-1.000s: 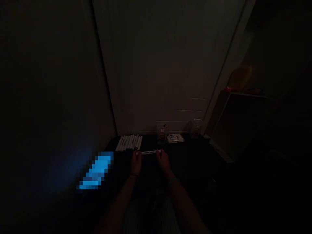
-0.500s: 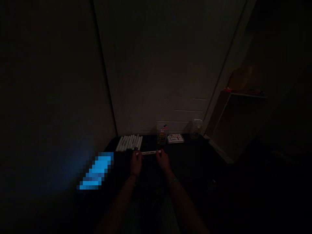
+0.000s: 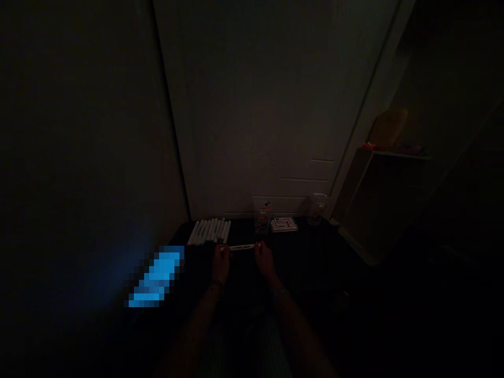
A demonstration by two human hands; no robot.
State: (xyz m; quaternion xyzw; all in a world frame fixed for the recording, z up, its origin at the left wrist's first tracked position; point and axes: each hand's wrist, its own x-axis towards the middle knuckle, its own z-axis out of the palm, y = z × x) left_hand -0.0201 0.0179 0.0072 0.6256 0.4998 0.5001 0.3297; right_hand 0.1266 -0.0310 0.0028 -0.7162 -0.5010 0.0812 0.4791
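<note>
A white marker [image 3: 242, 247] lies level between my two hands, just above or on the dark tabletop; I cannot tell which. My left hand [image 3: 221, 264] is closed on its left end. The other end is pinched in the fingers of my right hand [image 3: 264, 259]. Beyond my left hand, several white markers [image 3: 210, 231] lie side by side in a row. Behind my right hand stands a clear plastic container [image 3: 262, 218] with a label and some small dark and red things at its top. Dim light hides the finger details.
A flat stack of white marker-like pieces [image 3: 284, 224] lies right of the container. Another clear container [image 3: 317, 209] stands at the back right. A bright blue pixelated screen [image 3: 157, 278] is on the left. A pale panel [image 3: 268, 115] rises behind the table, with a cabinet [image 3: 388, 194] to the right.
Both hands have shifted very slightly to the right with the marker between them. The other things stay where they were.
</note>
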